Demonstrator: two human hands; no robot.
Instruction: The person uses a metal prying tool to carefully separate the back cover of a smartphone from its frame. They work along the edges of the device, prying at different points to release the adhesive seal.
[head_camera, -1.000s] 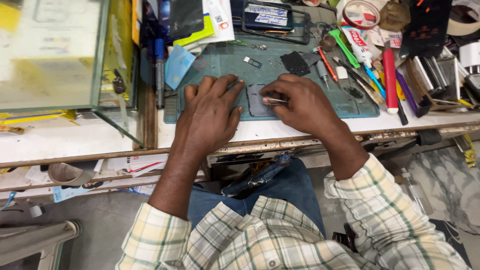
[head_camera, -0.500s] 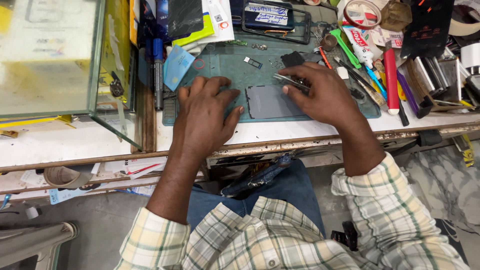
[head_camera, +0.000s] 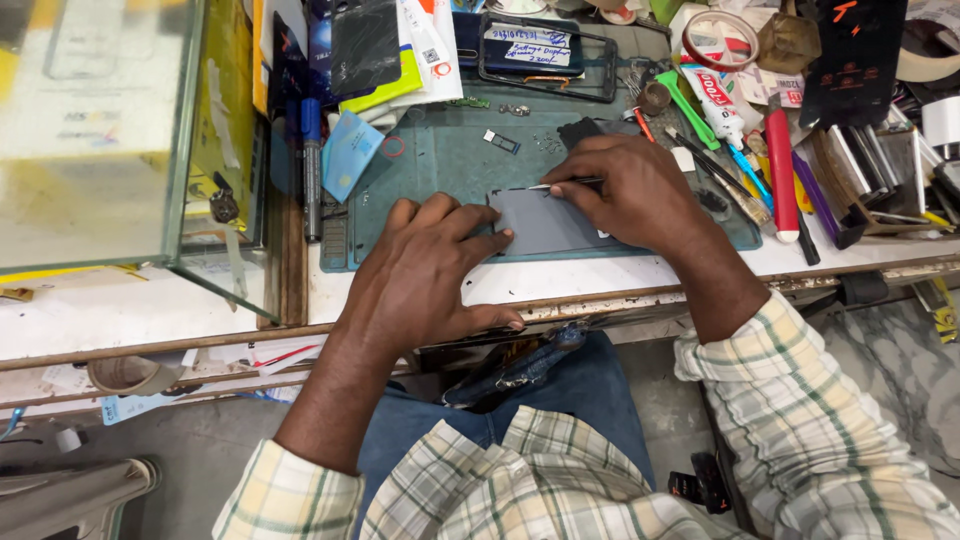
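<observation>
- Grey and flat, a phone panel (head_camera: 545, 222) is lying on a teal work mat (head_camera: 440, 165), directly between the fingers of the two hands.
- The left hand (head_camera: 425, 275) is pressing down on the left edge of the panel, its fingers spread open and flat, fingertips (head_camera: 497, 238) touching the panel and gripping nothing.
- The right hand (head_camera: 630, 190) is curling closed around thin metal tweezers (head_camera: 560, 184), pinching them between thumb and forefinger.
- The tweezer tip is pointing left, away from the right fingers, and is touching the panel's top edge, just above the left fingertips.
- A small dark part (head_camera: 578, 131) is sitting on the mat just beyond the right knuckles.
- A tiny rectangular chip (head_camera: 501, 141) is resting on the mat, further out from the left fingertips, well apart from the panel.
- A blue card (head_camera: 350, 155) and a blue marker pen (head_camera: 311, 165) are lying off to the left of the left fingers, at the mat's left edge.
- A red tool handle (head_camera: 780, 170), a white glue tube (head_camera: 715, 100) and a green spudger (head_camera: 685, 105) are crowding the bench to the right of the right hand.
- A black phone frame (head_camera: 545, 45) is lying beyond the far edge of the mat, well past both sets of fingers.
- A glass case (head_camera: 100, 130) is standing far out to the left of the left hand.
- Plaid sleeves (head_camera: 800, 420) are covering both forearms nearer than the fingers.
</observation>
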